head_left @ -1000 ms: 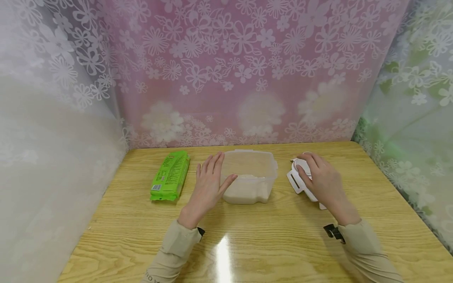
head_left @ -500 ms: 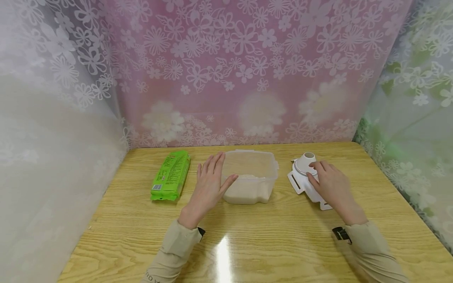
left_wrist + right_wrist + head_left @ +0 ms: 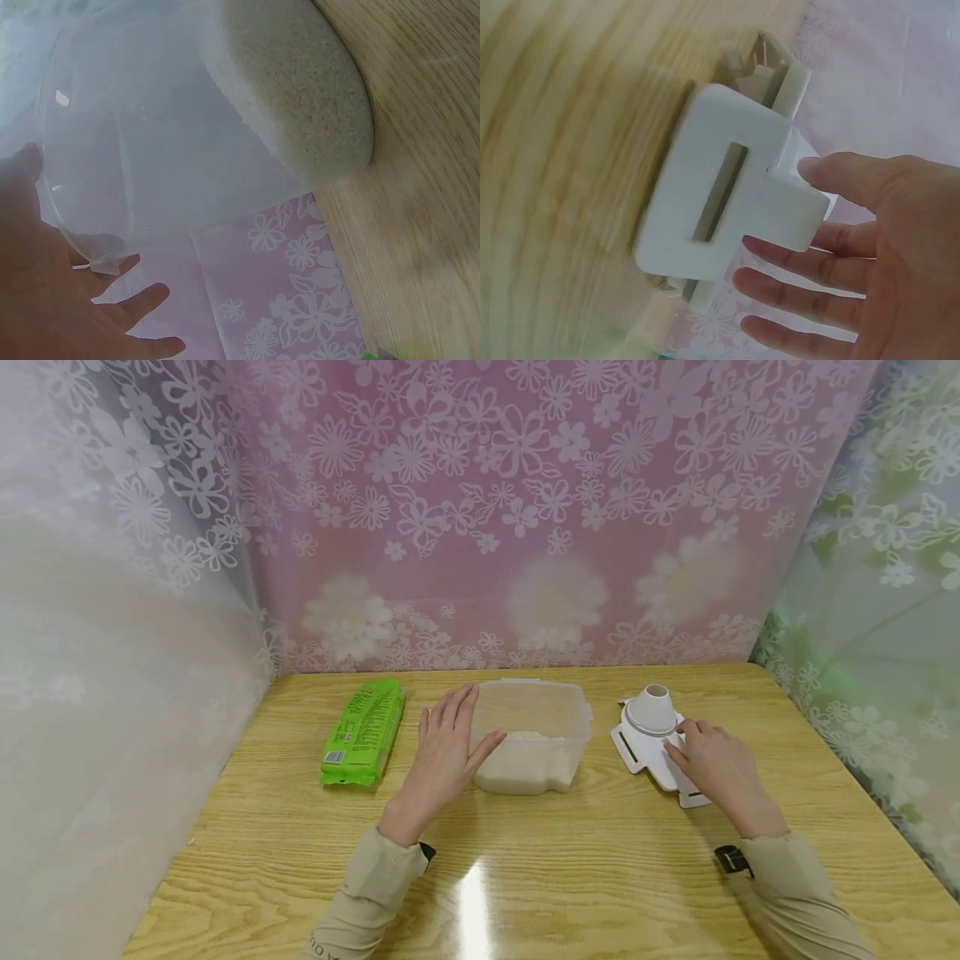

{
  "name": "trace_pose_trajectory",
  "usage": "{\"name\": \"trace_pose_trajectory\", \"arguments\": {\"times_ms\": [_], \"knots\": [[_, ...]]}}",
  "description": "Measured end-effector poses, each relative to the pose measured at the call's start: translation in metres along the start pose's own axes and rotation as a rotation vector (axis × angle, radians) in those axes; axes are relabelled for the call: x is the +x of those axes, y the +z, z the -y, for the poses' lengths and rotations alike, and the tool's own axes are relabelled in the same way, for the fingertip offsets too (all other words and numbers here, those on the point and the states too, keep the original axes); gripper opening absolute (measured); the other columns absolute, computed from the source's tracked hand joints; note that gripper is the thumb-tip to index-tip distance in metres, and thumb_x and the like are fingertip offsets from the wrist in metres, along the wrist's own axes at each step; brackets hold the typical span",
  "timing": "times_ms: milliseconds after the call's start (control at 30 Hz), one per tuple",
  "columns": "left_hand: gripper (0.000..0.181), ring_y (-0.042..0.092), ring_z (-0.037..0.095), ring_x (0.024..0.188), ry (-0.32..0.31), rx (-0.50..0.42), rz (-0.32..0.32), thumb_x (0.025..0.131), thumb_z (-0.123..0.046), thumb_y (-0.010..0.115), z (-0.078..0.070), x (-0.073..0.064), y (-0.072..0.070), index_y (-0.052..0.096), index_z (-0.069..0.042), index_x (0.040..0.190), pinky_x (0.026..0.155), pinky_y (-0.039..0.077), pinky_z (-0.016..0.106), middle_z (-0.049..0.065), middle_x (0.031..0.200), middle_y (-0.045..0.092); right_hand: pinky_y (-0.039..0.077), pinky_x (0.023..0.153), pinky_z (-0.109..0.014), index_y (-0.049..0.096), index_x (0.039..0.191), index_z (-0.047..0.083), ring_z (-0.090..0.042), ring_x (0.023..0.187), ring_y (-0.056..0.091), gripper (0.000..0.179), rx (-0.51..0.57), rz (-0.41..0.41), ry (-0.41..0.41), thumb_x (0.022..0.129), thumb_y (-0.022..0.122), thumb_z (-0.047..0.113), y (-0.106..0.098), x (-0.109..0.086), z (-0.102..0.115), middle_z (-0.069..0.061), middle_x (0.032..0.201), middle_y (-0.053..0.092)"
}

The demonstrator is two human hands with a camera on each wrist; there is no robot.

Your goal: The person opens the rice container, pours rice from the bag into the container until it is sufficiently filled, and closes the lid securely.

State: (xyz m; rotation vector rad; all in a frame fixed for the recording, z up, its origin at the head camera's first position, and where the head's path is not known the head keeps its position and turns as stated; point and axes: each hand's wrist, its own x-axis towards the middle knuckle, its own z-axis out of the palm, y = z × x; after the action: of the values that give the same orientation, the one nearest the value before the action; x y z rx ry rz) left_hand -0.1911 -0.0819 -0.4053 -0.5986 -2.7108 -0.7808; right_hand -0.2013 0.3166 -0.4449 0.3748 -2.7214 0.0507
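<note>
A translucent plastic container [image 3: 528, 714] stands on the table, partly filled with rice [image 3: 304, 97]. My left hand [image 3: 437, 747] rests at its left rim with fingers extended and thumb along the near side. To the right lies a white plastic lid [image 3: 651, 758] with slotted locking flaps and a cone-shaped spout [image 3: 652, 710] pointing up. Beside the lid's right edge is my right hand [image 3: 718, 768], its thumb and fingers spread and loosely bent. In the right wrist view the thumb tip overlaps the lid's edge, and the fingers extend past it.
A green printed packet [image 3: 363, 733] with a barcode lies on the left of the wooden table [image 3: 570, 877]. A pink flowered curtain [image 3: 480, 527] hangs behind the table's back edge, with more sheets at both sides.
My right hand has drawn back from the lid's spout toward its near right edge, uncovering the spout. The left hand has stayed at the container.
</note>
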Motion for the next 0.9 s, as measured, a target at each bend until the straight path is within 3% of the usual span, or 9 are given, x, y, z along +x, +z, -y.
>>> {"name": "trace_pose_trajectory", "arguments": {"times_ms": [167, 333, 600, 900], "knots": [[0.076, 0.02, 0.036, 0.152, -0.007, -0.005, 0.006, 0.105, -0.05, 0.049, -0.0008, -0.0002, -0.0013, 0.023, -0.007, 0.161, 0.118, 0.014, 0.068, 0.01, 0.166, 0.025, 0.034, 0.039, -0.034, 0.058, 0.086, -0.005, -0.021, 0.046, 0.044, 0.033, -0.006, 0.049, 0.027, 0.092, 0.075, 0.023, -0.0004, 0.0004, -0.0011, -0.01, 0.063, 0.051], [0.076, 0.021, 0.036, 0.152, -0.011, -0.011, 0.007, 0.105, -0.05, 0.049, -0.0008, -0.0004, -0.001, 0.024, -0.006, 0.161, 0.118, 0.014, 0.068, 0.01, 0.166, 0.025, 0.028, 0.039, -0.032, 0.052, 0.079, 0.0, -0.018, 0.043, 0.037, 0.036, -0.001, 0.078, 0.032, 0.096, 0.07, 0.025, 0.0003, 0.0011, -0.0012, -0.005, 0.057, 0.042], [0.076, 0.02, 0.036, 0.152, -0.01, -0.009, 0.011, 0.105, -0.051, 0.049, -0.0009, -0.0006, -0.0005, 0.023, -0.007, 0.161, 0.118, 0.014, 0.068, 0.01, 0.166, 0.024, 0.027, 0.037, -0.032, 0.049, 0.078, -0.002, -0.019, 0.045, 0.035, 0.038, -0.026, -0.025, -0.013, 0.088, 0.077, 0.021, 0.005, -0.0022, -0.0035, -0.011, 0.066, 0.042], [0.076, 0.021, 0.036, 0.152, -0.01, -0.01, 0.01, 0.105, -0.051, 0.049, -0.002, -0.0003, -0.0011, 0.025, -0.006, 0.16, 0.118, 0.014, 0.068, 0.01, 0.166, 0.025, 0.03, 0.036, -0.035, 0.053, 0.084, -0.005, -0.021, 0.049, 0.039, 0.037, -0.019, -0.052, -0.002, 0.088, 0.077, 0.021, 0.0085, -0.003, -0.0056, -0.016, 0.074, 0.047]]}}
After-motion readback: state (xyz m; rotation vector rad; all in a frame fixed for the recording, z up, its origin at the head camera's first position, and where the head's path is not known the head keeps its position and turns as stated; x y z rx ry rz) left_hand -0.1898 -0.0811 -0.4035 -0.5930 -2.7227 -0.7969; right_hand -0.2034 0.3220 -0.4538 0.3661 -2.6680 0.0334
